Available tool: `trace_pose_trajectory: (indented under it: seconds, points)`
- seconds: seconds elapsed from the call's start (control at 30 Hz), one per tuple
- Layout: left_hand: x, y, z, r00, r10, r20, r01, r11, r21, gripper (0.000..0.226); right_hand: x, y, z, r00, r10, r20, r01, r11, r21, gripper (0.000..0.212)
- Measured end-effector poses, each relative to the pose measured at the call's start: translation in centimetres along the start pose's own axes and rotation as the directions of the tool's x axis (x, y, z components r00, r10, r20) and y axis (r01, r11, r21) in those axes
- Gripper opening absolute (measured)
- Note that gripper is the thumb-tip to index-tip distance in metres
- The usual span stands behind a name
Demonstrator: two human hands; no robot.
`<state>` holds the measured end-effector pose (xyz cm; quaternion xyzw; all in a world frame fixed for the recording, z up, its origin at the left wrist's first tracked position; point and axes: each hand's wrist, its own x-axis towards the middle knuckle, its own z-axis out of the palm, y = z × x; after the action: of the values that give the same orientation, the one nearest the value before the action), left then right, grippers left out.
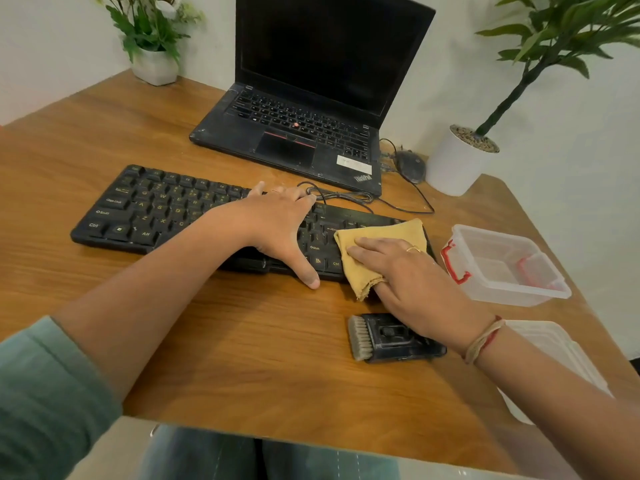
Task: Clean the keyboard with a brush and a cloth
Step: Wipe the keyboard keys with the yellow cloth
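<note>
The keyboard (pixel 166 209) lies mid-tabletop. Left grip (pixel 277 223), released and flat, steadies it. Right grip (pixel 408 271), fingers straight, presses the cloth (pixel 381 233) on its right end. Wipe with light, even strokes, keeping the keyboard pinned.

Home-office desk corner, wooden desk (pixel 104 140), open laptop (pixel 311 98), wired mouse (pixel 410 164), flowering pot plant (pixel 154 60), taller leafy plant (pixel 460 161), white walls (pixel 52 46)

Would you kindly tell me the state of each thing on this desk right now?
Laptop: open, screen dark.
Keyboard: flat, braced by left hand.
Cloth: pressed on keyboard's right end by right hand.
Brush: lying on desk, untouched.
Plastic box: open.
</note>
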<state>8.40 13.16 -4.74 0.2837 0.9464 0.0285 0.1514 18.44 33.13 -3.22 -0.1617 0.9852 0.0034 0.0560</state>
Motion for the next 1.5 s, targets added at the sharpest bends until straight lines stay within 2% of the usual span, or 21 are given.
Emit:
trace_pose_trajectory:
  seconds: [0.23,0.4,0.57,0.67,0.73,1.03,1.13,1.27,1.37,1.5]
  points:
    - [0.1,-0.1,0.2,1.0,0.001,-0.01,-0.001,1.0,-0.004,0.14,-0.2,-1.6,-0.4,0.997,-0.025,-0.069,0.022,0.999,-0.049,0.044]
    - [0.1,0.0,0.1,1.0,0.011,-0.027,-0.011,1.0,0.014,0.139,0.9,-1.5,-0.2,1.0,-0.026,-0.016,0.025,0.999,-0.024,0.049]
    - [0.2,-0.1,0.2,1.0,-0.004,-0.022,0.004,1.0,-0.008,0.141,0.2,-0.3,-0.7,0.998,-0.041,-0.047,0.048,0.988,0.145,0.051]
    - [0.2,-0.2,0.2,1.0,-0.001,-0.025,0.001,1.0,-0.003,0.141,0.1,-0.2,-0.7,0.997,-0.058,-0.051,0.066,0.984,0.167,0.057]
    - [0.2,-0.1,0.1,1.0,0.004,-0.024,-0.004,1.0,0.004,0.14,0.6,-0.3,-0.4,0.997,-0.066,-0.046,0.072,0.986,0.153,0.051]
    - [0.2,-0.1,0.1,1.0,-0.01,-0.018,0.01,1.0,-0.018,0.141,1.0,-0.3,-0.7,0.991,-0.009,-0.134,0.017,0.998,0.06,0.037]
    - [0.1,-0.2,0.0,1.0,-0.011,-0.01,0.011,1.0,-0.03,0.14,0.7,0.1,-1.5,0.992,0.051,-0.112,-0.044,0.997,0.067,0.029]
    - [0.2,-0.2,0.1,1.0,-0.011,-0.004,0.01,0.999,-0.034,0.141,0.6,0.7,-1.8,0.995,0.067,-0.076,-0.061,0.995,0.083,0.03]
    - [0.3,-0.4,0.2,1.0,-0.012,-0.007,0.011,0.999,-0.037,0.142,0.4,0.8,-1.6,0.993,0.069,-0.101,-0.054,0.989,0.139,0.025]
    - [0.4,-0.3,0.1,1.0,-0.005,-0.01,0.005,0.999,-0.032,0.143,0.1,0.1,-0.3,0.964,0.14,-0.224,-0.08,0.964,0.255,0.024]
